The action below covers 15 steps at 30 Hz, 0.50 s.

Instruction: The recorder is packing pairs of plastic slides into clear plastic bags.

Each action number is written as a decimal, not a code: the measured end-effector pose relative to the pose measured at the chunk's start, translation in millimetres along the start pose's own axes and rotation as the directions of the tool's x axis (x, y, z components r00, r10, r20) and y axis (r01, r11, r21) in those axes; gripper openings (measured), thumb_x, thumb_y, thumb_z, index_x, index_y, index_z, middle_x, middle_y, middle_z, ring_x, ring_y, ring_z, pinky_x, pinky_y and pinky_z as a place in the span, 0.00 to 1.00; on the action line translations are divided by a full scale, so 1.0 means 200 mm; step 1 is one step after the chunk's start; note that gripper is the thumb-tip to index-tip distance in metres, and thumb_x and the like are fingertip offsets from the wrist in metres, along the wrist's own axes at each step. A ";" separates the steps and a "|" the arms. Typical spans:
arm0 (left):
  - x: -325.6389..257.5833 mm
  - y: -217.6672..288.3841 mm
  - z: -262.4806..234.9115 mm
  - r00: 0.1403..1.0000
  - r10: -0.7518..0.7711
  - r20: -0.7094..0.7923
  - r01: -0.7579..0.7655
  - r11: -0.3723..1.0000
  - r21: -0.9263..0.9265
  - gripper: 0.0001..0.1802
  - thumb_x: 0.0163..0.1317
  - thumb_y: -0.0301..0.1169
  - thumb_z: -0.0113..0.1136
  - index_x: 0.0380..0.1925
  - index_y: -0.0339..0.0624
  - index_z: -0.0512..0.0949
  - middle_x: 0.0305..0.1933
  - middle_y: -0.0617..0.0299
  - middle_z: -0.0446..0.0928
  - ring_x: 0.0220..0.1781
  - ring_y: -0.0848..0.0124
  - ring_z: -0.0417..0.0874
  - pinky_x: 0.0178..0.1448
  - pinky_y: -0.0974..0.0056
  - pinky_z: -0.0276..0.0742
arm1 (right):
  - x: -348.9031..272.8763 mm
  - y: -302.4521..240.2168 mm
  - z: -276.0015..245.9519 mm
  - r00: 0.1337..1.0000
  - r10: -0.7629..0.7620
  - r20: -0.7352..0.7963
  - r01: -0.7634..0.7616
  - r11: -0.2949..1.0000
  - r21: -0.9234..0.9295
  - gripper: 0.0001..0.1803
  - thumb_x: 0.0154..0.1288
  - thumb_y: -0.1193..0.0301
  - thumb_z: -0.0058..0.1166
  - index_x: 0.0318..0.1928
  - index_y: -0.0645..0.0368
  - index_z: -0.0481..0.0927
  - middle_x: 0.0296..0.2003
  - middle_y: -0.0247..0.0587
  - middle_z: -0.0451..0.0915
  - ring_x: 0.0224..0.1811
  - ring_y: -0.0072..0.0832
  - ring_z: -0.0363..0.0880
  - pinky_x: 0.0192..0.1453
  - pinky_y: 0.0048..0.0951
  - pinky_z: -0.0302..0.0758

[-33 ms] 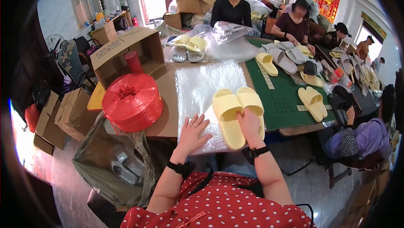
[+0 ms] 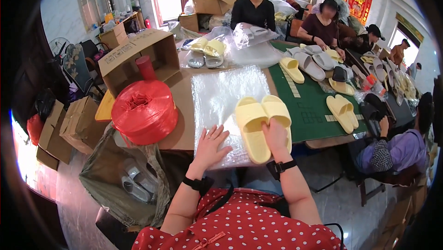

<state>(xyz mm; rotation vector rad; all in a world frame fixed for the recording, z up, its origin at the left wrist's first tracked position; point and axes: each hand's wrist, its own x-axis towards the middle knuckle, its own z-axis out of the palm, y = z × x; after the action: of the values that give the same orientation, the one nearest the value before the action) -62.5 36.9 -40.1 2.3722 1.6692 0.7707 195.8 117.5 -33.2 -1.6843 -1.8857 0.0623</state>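
Observation:
A pair of pale yellow slippers (image 2: 260,118) lies side by side, soles down, on a stack of clear plastic bags (image 2: 221,95) on the table in front of me. My right hand (image 2: 276,140) grips the slippers at their near heel ends. My left hand (image 2: 211,146) lies flat with fingers spread on the near edge of the plastic, just left of the slippers, holding nothing. Both wrists wear dark bands.
A big red spool of twine (image 2: 144,111) and an open cardboard box (image 2: 138,58) stand to the left. A green mat (image 2: 309,107) with more slippers lies to the right. A sack of grey slippers (image 2: 129,180) sits by my left knee. Several people work around the table.

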 end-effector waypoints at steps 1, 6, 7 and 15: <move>0.00 0.01 -0.01 1.000 -0.008 0.008 0.008 1.000 0.008 0.33 0.63 0.53 0.59 0.64 0.49 0.74 0.74 0.54 0.65 0.78 0.55 0.58 0.81 0.45 0.42 | -0.01 0.04 -0.02 0.999 -0.017 -0.051 0.016 1.000 -0.018 0.17 0.69 0.58 0.55 0.33 0.60 0.75 0.25 0.52 0.81 0.29 0.54 0.81 0.36 0.51 0.76; -0.01 0.01 0.00 1.000 -0.016 0.026 0.016 1.000 0.026 0.34 0.64 0.54 0.57 0.66 0.51 0.72 0.75 0.55 0.64 0.79 0.54 0.57 0.81 0.45 0.42 | -0.06 0.22 -0.15 0.985 0.107 -0.137 -0.109 0.994 -0.011 0.18 0.68 0.58 0.56 0.31 0.62 0.75 0.28 0.55 0.81 0.32 0.54 0.81 0.36 0.50 0.76; -0.01 0.00 0.00 1.000 -0.012 0.027 0.011 1.000 0.014 0.34 0.64 0.55 0.58 0.66 0.50 0.72 0.76 0.54 0.62 0.79 0.54 0.56 0.81 0.45 0.42 | -0.08 0.26 -0.18 0.979 0.129 -0.157 -0.132 0.991 -0.012 0.19 0.68 0.59 0.57 0.31 0.63 0.75 0.28 0.55 0.81 0.31 0.53 0.81 0.35 0.49 0.75; 0.03 0.12 -0.14 1.000 0.024 0.000 -0.024 0.987 0.157 0.39 0.56 0.55 0.66 0.63 0.45 0.74 0.76 0.50 0.61 0.79 0.50 0.55 0.81 0.44 0.44 | -0.27 0.28 -0.50 0.914 0.275 -0.297 -0.181 0.934 0.308 0.17 0.69 0.64 0.59 0.34 0.69 0.78 0.21 0.49 0.77 0.22 0.37 0.75 0.31 0.37 0.72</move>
<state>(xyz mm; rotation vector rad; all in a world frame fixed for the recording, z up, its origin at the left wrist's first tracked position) -55.2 27.8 -4.8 2.5000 1.7671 0.6683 292.1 43.6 3.9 -1.5997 -1.3539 0.1171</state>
